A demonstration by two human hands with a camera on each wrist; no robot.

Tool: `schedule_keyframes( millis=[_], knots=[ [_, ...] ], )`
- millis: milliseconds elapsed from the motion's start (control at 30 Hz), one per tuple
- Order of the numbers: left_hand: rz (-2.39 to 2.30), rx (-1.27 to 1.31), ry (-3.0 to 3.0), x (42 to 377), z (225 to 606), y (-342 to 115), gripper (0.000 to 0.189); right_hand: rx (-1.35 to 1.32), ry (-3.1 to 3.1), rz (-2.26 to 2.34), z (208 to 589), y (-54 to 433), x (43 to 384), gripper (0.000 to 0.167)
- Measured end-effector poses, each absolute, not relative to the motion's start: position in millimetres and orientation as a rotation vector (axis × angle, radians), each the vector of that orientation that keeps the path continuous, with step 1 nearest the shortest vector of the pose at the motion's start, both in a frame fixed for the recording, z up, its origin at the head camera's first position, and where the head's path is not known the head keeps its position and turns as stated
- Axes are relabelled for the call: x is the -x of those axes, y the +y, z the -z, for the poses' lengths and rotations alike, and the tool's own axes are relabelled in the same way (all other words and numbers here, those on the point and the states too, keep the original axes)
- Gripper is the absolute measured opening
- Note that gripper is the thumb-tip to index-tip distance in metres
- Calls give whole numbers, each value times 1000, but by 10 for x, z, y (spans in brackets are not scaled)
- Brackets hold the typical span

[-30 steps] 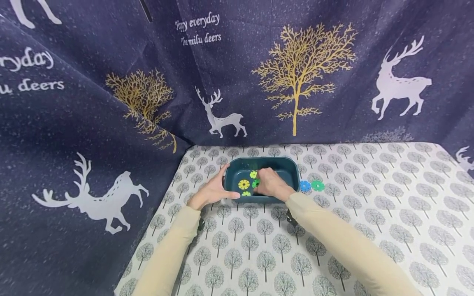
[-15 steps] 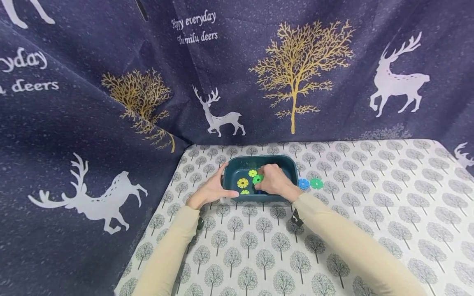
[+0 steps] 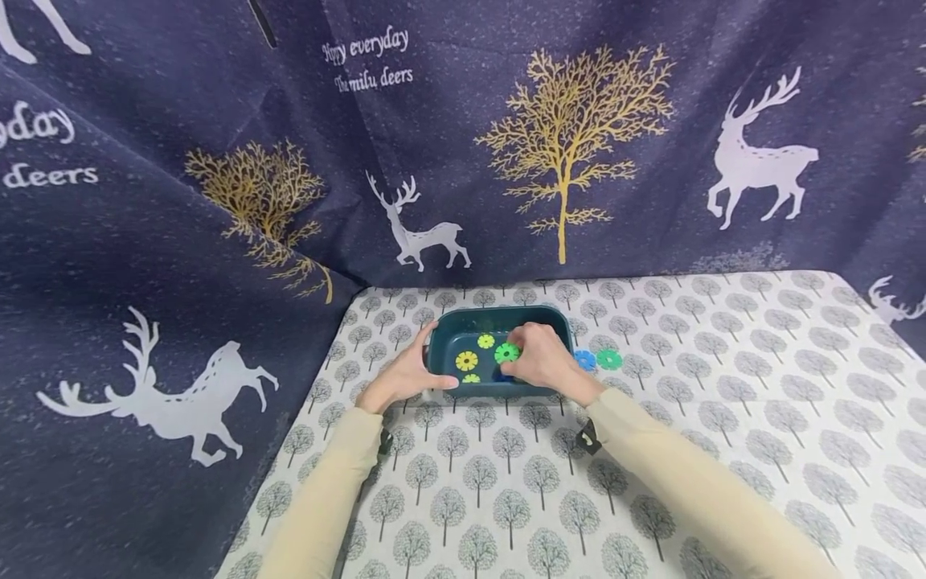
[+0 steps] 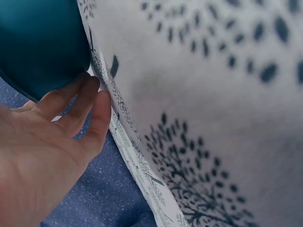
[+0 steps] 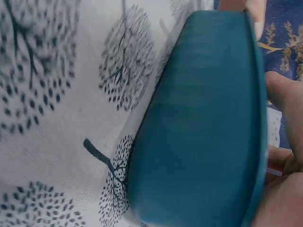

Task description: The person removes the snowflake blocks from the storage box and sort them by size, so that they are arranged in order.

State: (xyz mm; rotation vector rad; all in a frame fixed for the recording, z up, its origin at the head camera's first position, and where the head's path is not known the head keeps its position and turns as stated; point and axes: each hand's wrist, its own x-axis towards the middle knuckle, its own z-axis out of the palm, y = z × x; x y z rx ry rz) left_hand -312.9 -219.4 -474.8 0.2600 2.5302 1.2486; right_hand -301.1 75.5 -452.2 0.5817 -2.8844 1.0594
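A dark teal plastic basin (image 3: 470, 322) stands on the table, held at its left end by my left hand (image 3: 401, 371). The thumb lies over the near rim and the fingers wrap the end wall, as the left wrist view also shows at the basin's outside. Inside the basin, my right hand (image 3: 546, 358) pinches a green notched snowflake disc (image 3: 505, 354), raised and facing the camera. Left of it lie a yellow disc (image 3: 466, 361) and two yellow-green discs, one farther back (image 3: 486, 342) and one partly hidden by the near rim. Something blue shows under the right hand.
A blue disc (image 3: 584, 360) and a green disc (image 3: 609, 359) lie on the tree-print tablecloth (image 3: 506, 482) just right of the basin. A dark blue curtain (image 3: 448, 145) with deer and trees hangs behind the table and along its left side.
My right hand has come up slightly with the green disc, which now shows almost whole between the fingers. The left hand stays at the basin's left end. The head view has shifted a little.
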Motion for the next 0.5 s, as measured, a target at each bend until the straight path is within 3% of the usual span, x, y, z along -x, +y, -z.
schedule_keyframes(
  millis=[500],
  knots=[
    [-1137,-275,2610,3147,4755,-2198,131,-496,-2843,-1107,4435,1003,2787,43]
  ],
)
